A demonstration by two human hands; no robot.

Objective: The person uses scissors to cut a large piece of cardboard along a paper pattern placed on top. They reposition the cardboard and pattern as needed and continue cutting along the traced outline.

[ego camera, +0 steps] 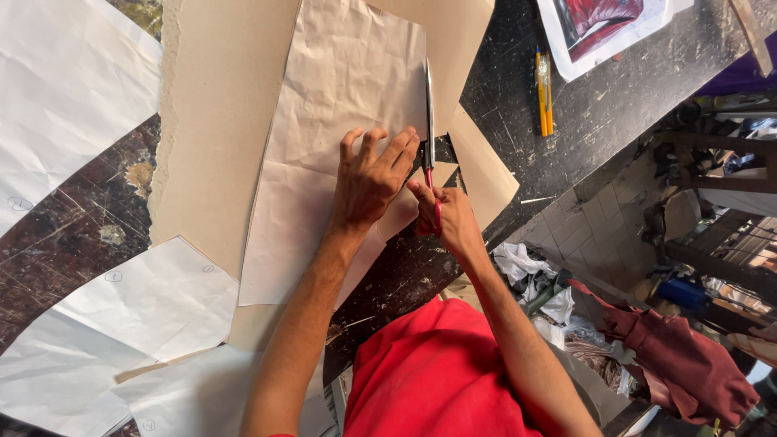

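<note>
On the dark, scuffed worktop (81, 235) lies a large sheet of tan cardboard (214, 129), its left edge torn and uneven. A creased sheet of pale brown paper (340, 89) rests flat on top of the cardboard, reaching from the upper middle of the view down toward the person. White paper sheets (65, 89) cover the upper left corner, and further white pieces (154, 307), some with small pencilled circles, lie at the lower left, overlapping one another.

The person wears a red shirt (433, 380) (seen from above, at the bottom centre). The left hand (371, 180) is spread open, palm down, fingers pressing the brown paper close to its right edge. The right hand (447, 217) is clenched about the red handles of a pair of scissors (429, 121), whose long metal blades run up along the right edge of the brown paper, just beside the left fingertips. A narrow flap of cardboard (483, 166) lies to the right of the blades.

Two yellow pens (543, 93) lie side by side on the worktop, well apart from the hands, near a printed sheet (599, 28) at the top edge. Dark red cloth (688, 364) is heaped below the worktop at the lower right.
</note>
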